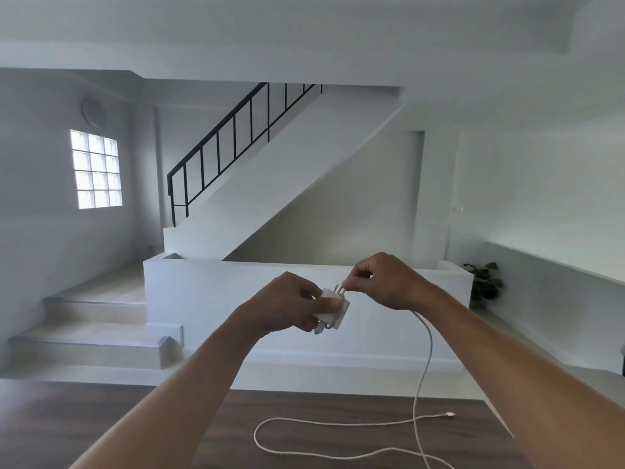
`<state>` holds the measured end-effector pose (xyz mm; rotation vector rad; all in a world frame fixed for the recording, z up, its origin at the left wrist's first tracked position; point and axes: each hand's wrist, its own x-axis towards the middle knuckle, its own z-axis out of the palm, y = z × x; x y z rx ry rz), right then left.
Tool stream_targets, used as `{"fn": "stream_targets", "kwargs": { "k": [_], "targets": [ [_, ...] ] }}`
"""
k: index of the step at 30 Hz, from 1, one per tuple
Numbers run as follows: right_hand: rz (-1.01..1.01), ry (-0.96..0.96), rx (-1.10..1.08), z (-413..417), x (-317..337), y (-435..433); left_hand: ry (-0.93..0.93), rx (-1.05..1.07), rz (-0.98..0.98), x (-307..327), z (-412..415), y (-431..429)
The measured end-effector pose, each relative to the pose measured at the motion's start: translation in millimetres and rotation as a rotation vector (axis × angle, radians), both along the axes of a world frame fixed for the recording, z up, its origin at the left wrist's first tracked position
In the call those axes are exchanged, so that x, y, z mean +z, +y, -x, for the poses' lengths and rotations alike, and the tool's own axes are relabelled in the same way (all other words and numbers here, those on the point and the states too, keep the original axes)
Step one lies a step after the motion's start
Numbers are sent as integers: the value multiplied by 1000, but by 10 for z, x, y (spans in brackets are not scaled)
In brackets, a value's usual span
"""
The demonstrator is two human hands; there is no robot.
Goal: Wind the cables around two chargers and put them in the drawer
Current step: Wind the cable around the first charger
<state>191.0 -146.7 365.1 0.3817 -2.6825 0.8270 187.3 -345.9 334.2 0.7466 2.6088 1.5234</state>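
Note:
A white square charger (333, 309) is held up in front of me, its metal prongs pointing up. My left hand (287, 304) grips the charger's body, thumb across its face. My right hand (385, 282) pinches the white cable (424, 360) right beside the prongs. From that hand the cable hangs down, then lies in loose loops on the dark wooden table (101, 418), its free plug end (450, 415) resting to the right. A second charger and the drawer are not in view.
Beyond the table stand a low white wall (209, 292), tiled steps (94, 333) at the left and a staircase with a black railing (233, 137). A potted plant (485, 279) stands at the right by a long ledge.

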Motion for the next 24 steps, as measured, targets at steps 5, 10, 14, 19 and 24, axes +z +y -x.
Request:
{"fn": "stream_targets", "kwargs": {
  "k": [5, 10, 14, 19, 24],
  "targets": [
    [-50, 19, -9, -41, 30, -120, -73, 57, -44, -24, 32, 20],
    [16, 136, -27, -153, -51, -253, -121, 186, -223, -66, 61, 61],
    [117, 244, -52, -247, -228, -321, -295, 147, -422, -114, 99, 34],
    [162, 358, -40, -313, -525, -413, -405, 111, -564, -165, 74, 50],
    [230, 454, -52, -428, -855, -548, -457, 81, -718, -86, 39, 38]
  ]
}}
